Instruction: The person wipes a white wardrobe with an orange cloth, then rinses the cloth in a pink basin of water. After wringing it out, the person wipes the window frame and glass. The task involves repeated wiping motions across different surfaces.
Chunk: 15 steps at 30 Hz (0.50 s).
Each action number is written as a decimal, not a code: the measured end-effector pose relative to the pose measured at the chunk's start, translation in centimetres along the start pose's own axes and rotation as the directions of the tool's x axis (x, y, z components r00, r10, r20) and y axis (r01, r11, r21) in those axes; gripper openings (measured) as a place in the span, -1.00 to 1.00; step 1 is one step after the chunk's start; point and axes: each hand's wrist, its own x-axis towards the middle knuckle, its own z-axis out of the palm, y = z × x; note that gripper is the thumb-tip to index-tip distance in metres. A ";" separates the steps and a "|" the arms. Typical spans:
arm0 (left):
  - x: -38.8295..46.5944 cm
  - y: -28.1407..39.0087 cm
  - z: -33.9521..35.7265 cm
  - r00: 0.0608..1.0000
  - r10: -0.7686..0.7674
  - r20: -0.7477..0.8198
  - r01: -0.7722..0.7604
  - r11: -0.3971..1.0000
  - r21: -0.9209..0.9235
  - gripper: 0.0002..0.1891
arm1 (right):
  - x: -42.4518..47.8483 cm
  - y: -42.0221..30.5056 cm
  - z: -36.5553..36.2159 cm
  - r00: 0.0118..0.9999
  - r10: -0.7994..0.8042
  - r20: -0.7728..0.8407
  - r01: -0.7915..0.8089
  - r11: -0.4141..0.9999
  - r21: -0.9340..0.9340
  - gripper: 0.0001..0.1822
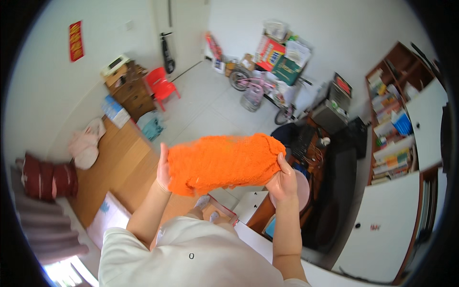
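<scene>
An orange fluffy cloth, folded or bunched into a long shape, is held up in front of my body between both hands. My left hand grips its left end, with the thumb upright and the other fingers mostly hidden behind the fabric. At the right end, my right hand pinches the cloth with the thumb over its edge. Part of the cloth's outline is blurred. Beneath and behind my right hand is a round pink basin on the desk, partly covered by the hand.
A wooden platform lies to the left, bearing a white mat. A red plastic chair and a pink bicycle stand beyond. To the right are a desk with a black keyboard, a black monitor and a bookcase.
</scene>
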 end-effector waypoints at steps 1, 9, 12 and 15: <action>-1.1 -0.1 0.5 0.999 0.051 -0.017 -0.053 0.986 -0.158 -0.33 | 0.2 0.4 0.2 0.999 0.035 0.025 -0.035 0.999 -0.001 -0.48; -11.3 -0.4 0.4 0.911 0.364 -0.196 -0.324 0.923 0.207 -0.50 | 0.5 6.8 0.3 0.944 0.300 0.136 -0.290 0.953 -0.089 -0.50; -16.6 1.2 0.0 0.860 0.482 -0.165 -0.416 0.851 0.321 -0.50 | 0.4 9.8 2.5 0.929 0.272 0.251 -0.170 0.916 -0.364 -0.47; -23.0 3.0 -2.1 0.825 0.558 -0.083 -0.469 0.760 0.449 -0.47 | 0.6 13.9 6.3 0.948 0.254 0.193 -0.081 0.776 -0.625 -0.48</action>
